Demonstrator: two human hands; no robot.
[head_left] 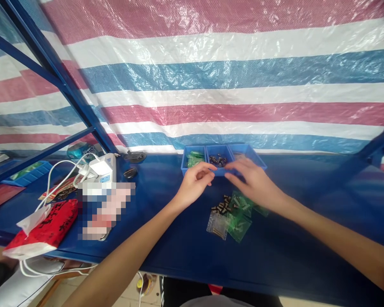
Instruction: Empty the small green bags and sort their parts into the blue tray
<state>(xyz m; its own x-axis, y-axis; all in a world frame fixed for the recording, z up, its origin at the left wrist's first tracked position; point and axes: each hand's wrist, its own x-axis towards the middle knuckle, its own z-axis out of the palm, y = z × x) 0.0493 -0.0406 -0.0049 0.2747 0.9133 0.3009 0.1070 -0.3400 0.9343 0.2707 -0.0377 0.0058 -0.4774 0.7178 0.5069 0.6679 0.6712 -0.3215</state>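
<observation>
My left hand (193, 182) is at the front edge of a blue three-part tray (222, 172), its fingers curled in toward the thumb. Whatever may be in that pinch is too small to make out. Over the tray's right part is my right hand (252, 177), fingers and thumb apart, with nothing visible in it. Green packets (195, 158) lie in the left compartment and small dark metal pieces (218, 160) in the middle one. The right compartment is partly hidden by my right hand. Below the hands are loose dark and silvery pieces (222, 205), green bags (238, 221) and a clear bag (217, 225).
On the left stand a white power strip (110, 168) with cables, a black mouse (130, 172) and a red package (56, 226). A blue bin (35, 172) lies beyond a blue frame bar (80, 111). Striped sheeting (227, 72) hangs behind the table. Another person's leg shows lower left.
</observation>
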